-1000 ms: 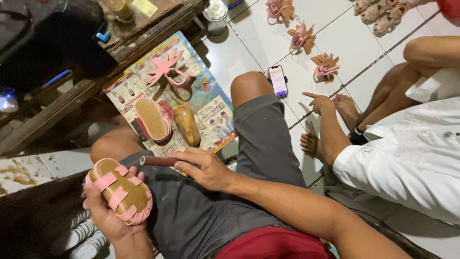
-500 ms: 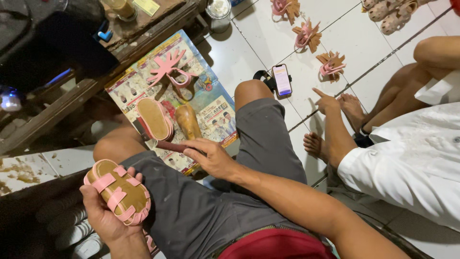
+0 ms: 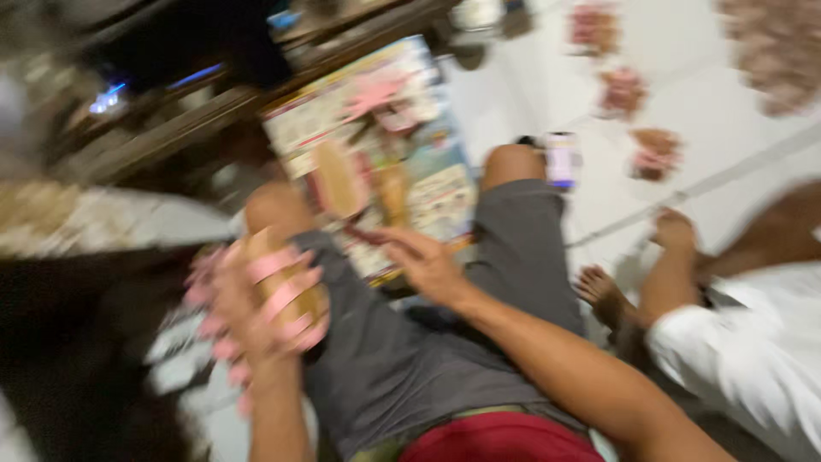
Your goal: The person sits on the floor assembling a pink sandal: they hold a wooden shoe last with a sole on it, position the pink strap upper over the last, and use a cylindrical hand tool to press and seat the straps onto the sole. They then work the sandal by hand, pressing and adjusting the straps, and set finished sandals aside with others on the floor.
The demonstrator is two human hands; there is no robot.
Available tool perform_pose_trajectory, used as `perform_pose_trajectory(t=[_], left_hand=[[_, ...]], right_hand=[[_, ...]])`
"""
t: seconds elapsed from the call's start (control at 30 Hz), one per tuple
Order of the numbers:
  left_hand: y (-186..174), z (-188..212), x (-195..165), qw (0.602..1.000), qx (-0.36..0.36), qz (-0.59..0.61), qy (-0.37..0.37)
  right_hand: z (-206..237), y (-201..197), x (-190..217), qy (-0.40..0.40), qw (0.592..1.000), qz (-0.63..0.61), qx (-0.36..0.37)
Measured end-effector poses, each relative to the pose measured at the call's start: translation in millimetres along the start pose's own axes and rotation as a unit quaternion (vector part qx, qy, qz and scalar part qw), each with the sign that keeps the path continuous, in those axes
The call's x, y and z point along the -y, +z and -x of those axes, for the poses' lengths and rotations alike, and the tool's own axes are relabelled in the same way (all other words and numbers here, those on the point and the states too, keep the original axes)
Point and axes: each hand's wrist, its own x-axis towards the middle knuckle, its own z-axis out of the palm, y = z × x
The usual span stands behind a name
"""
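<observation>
The view is heavily blurred. My left hand (image 3: 244, 321) grips a small pink strapped sandal (image 3: 286, 287) with a tan sole, held up over my left thigh. My right hand (image 3: 423, 261) rests by my grey shorts and pinches a thin dark red stick-like tool (image 3: 363, 233) near the edge of a colourful printed sheet (image 3: 436, 184). On that sheet lie a tan sole (image 3: 338, 175), another brown piece (image 3: 393, 192) and a pink strap part (image 3: 376, 94).
A phone (image 3: 560, 158) lies on the white tiles beside my right knee. Several pink sandal parts (image 3: 650, 154) are scattered on the floor beyond. Another person in white (image 3: 753, 359) sits at the right, hand on the floor. Dark wooden furniture (image 3: 171, 128) stands top left.
The camera has swung, blurring everything. My left hand has lifted the sandal higher and turned it. My right hand has moved forward with the tool toward the printed sheet.
</observation>
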Motion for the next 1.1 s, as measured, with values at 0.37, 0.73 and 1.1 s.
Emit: perform_pose_trajectory(t=[0.37,0.73,1.1], left_hand=[[21.7,3.2,14.1,0.994,-0.048,0.082,0.052],[22.0,-5.0,15.6,0.994,-0.079,0.066,0.025],[31.1,-3.7,16.0,0.992,-0.116,0.055,0.021]], right_hand=[[0.8,12.6,26.9,-0.021,0.997,0.011,0.077],[-8.1,23.2,69.3,-0.174,0.977,0.075,0.098],[7.2,4.8,48.2,-0.241,0.944,0.183,0.134]])
